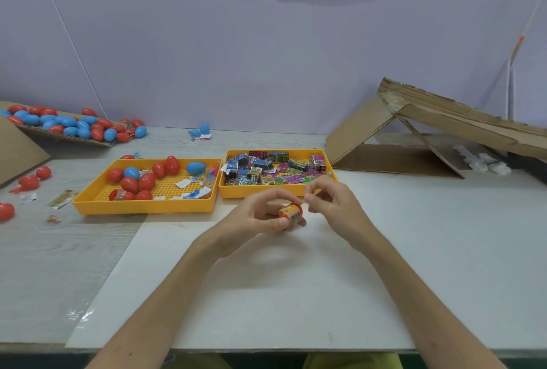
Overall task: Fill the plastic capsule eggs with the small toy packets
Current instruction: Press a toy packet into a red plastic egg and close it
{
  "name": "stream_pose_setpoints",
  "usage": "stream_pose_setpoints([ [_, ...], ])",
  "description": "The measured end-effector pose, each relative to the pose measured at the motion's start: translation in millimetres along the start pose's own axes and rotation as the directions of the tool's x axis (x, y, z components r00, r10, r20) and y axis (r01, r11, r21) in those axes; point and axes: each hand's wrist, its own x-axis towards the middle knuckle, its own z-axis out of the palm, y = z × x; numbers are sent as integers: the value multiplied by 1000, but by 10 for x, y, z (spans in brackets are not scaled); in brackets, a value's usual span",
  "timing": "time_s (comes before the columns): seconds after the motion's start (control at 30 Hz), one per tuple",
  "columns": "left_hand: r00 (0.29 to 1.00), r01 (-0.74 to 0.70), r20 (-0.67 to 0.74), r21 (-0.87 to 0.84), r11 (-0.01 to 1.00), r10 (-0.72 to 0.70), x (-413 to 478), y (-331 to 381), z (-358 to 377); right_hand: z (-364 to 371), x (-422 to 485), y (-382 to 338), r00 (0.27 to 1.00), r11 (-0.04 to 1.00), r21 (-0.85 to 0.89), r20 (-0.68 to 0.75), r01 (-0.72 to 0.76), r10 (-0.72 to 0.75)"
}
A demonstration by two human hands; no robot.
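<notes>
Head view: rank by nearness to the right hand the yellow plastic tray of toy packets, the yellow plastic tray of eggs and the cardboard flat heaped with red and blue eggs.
1. Yellow plastic tray of toy packets, just behind the right hand.
2. Yellow plastic tray of eggs, further left.
3. Cardboard flat heaped with eggs, far back left.

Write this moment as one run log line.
left hand: holds red egg half, packet inside | right hand: close beside, loosely curled, empty
</notes>
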Motion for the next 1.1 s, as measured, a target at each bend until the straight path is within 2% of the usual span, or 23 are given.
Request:
stream_pose_setpoints([
  [0.07,1000,2,23,-30,1000,-2,-1,4,29,-61,18,10,991,998,70,-131,-9,18],
  [0.13,1000,-6,-16,-117,993,4,9,22,24,-89,13,4,981,985,170,-193,32,1],
  [0.3,998,-19,-60,-319,948,0,1,57,-11,30,-35,-37,996,950,301,-51,87,-75],
  [0.67,999,36,-9,-338,941,-41,4,34,46,58,-47,-14,1000,870,492,-24,18,-7],
  [0.87,999,27,-19,-326,945,-35,-1,33,37,85,-52,-24,998,856,516,-58,39,-10],
  [1.1,999,-8,-35,-293,956,-3,6,23,39,121,-79,-63,1000,893,450,31,-16,2],
])
